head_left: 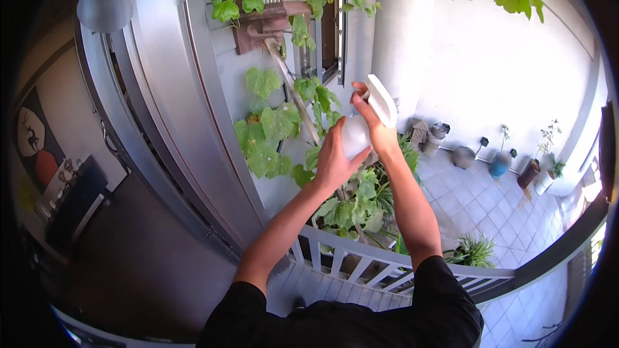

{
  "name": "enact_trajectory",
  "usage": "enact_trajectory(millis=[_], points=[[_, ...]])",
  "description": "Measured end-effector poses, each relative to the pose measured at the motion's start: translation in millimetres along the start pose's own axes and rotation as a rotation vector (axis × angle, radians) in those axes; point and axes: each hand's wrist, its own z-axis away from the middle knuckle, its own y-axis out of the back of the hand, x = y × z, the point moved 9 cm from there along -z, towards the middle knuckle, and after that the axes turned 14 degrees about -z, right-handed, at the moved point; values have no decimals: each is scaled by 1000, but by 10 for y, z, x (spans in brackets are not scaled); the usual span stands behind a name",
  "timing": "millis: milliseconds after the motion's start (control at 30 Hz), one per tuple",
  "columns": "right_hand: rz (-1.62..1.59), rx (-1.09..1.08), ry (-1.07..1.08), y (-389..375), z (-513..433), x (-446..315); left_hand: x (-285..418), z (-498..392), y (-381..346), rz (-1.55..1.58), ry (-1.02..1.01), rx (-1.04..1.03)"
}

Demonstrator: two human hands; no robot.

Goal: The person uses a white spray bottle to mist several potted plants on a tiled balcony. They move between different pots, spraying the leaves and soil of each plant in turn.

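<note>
Both my arms reach out past the railing, with a white plastic spray bottle between my hands. My left hand (333, 157) cups the side and underside of the rounded bottle body (355, 136). At the top, my right hand (372, 113) wraps the neck below the white trigger spray head (382, 100), its fingers by the trigger. Whether the trigger is pressed cannot be made out. Broad green vine leaves (278, 123) climb the grey wall just left of the bottle. More foliage (358, 200) grows below my forearms.
A grey slatted railing (358, 256) crosses in front of me. Tall metal sliding-door frames (179, 82) rise at the left, beside a dim room. A diagonal pole (292, 89) leans among the leaves. Several potted plants stand along the white wall on the tiled patio (464, 203) below.
</note>
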Motion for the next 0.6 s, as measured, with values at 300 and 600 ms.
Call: enact_trajectory(millis=[300,600], points=[[119,23,133,-952,-1015,-344,-542,-1073,674,133,-27,111],[143,-70,127,-1470,-1010,-399,-786,-1112,981,114,56,134]])
